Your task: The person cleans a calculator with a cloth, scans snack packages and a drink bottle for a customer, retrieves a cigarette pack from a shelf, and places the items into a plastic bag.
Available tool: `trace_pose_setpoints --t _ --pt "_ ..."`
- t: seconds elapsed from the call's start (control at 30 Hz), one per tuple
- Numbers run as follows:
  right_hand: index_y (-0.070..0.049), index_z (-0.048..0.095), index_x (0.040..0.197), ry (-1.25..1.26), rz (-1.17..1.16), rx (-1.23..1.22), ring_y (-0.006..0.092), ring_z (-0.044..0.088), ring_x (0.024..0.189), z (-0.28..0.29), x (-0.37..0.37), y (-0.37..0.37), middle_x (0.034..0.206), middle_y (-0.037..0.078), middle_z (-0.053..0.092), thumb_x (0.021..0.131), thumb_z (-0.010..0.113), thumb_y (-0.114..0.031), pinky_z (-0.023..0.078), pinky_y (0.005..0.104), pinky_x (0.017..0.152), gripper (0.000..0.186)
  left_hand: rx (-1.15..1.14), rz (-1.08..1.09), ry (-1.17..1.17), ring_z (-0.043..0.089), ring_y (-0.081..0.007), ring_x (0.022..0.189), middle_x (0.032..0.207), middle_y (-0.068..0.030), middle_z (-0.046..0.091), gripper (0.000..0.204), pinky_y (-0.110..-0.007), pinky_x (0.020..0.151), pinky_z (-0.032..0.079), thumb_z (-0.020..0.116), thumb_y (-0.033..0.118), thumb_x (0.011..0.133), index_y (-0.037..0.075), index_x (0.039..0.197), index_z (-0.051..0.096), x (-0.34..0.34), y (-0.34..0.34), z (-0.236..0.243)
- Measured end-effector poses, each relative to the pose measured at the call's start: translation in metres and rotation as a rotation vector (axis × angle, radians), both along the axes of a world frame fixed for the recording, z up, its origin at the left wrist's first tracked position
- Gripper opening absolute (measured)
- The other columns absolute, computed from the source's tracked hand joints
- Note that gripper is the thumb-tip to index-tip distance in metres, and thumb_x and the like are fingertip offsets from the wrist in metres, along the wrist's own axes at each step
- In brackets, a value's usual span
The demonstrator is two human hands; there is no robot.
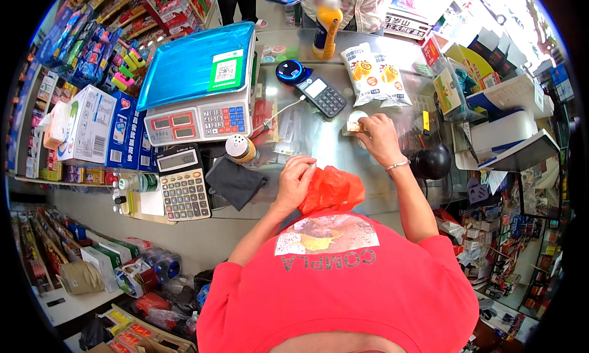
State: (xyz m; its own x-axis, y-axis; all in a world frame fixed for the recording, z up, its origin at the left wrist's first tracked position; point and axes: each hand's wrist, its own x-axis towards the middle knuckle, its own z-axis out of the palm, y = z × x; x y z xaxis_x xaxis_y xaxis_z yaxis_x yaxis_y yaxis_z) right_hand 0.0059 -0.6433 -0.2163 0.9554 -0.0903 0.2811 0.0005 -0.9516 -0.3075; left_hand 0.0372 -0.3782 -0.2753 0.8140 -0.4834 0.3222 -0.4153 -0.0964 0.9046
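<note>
Red plastic bag (pixel 334 189) at the near edge of the glass counter (pixel 328 145), just in front of the person's shirt (pixel 343 285). From my remote station, head view: I note the left hand (pixel 294 182) at the bag's upper left, thumb and fingertips pinching its edge. Right hand (pixel 381 141), further forward, pinches a small white item (pixel 353 122); I cannot tell its kind. Beyond it lie two snack packets (pixel 364 75); a card terminal (pixel 324 96) rests to their left. Dark cloth (pixel 234 182) lies left of the left hand, near a calculator (pixel 186 192).
</note>
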Motion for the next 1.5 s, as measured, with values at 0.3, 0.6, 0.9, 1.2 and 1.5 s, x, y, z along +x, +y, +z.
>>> trace_pose_setpoints --t 0.3,0.6,0.9,1.2,1.5 --pt "-0.007 0.063 0.114 -0.267 -0.174 -0.180 0.0284 0.057 0.105 0.006 -0.016 -0.005 0.105 0.011 0.065 0.076 0.075 -0.021 0.041 0.0419 0.093 0.042 -0.052 0.193 0.318 0.063 -0.0162 0.082 0.093 -0.0126 0.070 0.020 -0.030 0.075 0.049 0.061 0.012 0.094 -0.007 0.091 0.065 0.014 0.015 0.002" --pt "-0.006 0.053 0.130 0.055 -0.067 0.658 0.0271 0.066 0.090 0.027 -0.060 0.069 0.106 0.022 0.064 0.083 0.068 -0.017 0.051 0.0343 0.078 0.051 -0.102 0.206 0.294 0.059 -0.0075 0.079 0.087 -0.0003 0.067 0.021 -0.025 0.073 0.049 0.058 0.014 0.098 -0.004 0.093 0.068 -0.005 0.005 0.028" --pt "-0.005 0.059 0.118 -0.079 -0.017 1.084 0.0120 0.064 0.085 0.031 -0.063 0.048 0.091 0.007 0.068 0.082 0.058 0.003 0.051 0.0287 0.076 0.037 0.147 0.349 -0.047 0.045 -0.0273 0.127 0.139 -0.0157 0.047 0.057 -0.041 0.102 0.040 0.071 0.022 0.087 -0.001 0.134 0.049 -0.035 0.027 0.090" --pt "-0.008 0.058 0.117 -0.115 0.031 0.574 0.0369 0.065 0.076 0.042 -0.079 0.043 0.080 0.017 0.065 0.073 0.056 0.006 0.051 0.0425 0.066 0.047 0.449 0.370 -0.108 0.051 -0.0363 0.119 0.127 -0.0210 0.052 0.049 -0.043 0.099 0.042 0.059 -0.001 0.073 -0.003 0.122 0.052 -0.077 0.056 0.076" --pt "-0.007 0.058 0.124 0.382 0.386 0.357 0.0339 0.067 0.084 0.091 -0.053 0.009 0.091 0.017 0.069 0.078 0.076 -0.029 0.053 0.0396 0.078 0.055 -0.191 0.298 0.556 0.057 -0.0055 0.075 0.083 -0.0004 0.063 0.006 -0.022 0.067 0.048 0.065 -0.002 0.087 0.001 0.090 0.062 -0.065 0.087 0.094"
